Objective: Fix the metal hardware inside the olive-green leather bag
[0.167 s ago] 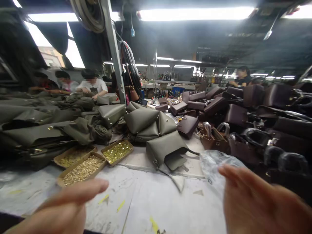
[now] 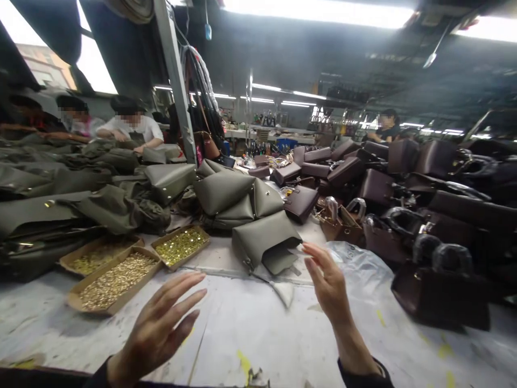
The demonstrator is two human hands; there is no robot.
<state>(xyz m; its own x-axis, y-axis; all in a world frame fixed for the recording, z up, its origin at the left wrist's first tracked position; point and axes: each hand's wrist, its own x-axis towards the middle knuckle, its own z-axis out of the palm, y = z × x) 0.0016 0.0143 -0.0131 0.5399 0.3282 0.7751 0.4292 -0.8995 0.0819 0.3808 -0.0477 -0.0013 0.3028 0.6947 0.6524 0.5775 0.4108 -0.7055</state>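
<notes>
Both hands have pushed forward since a moment ago. The right hand, fingers spread and empty, is now just short of the olive bag at 12 o'clock on the surface. The left hand hovers open at 7, near the rivet trays.

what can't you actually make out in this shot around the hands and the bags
- Head view: what the small gold pieces in the cardboard trays are; too small.
- Head view: inside of the nearest olive bag; its flap covers it.
- Head view: what lies under the clear plastic bag; crumpled film blurs it.
- Head view: left hand and right hand are open and empty; both arms are cut off by the bottom edge.
</notes>
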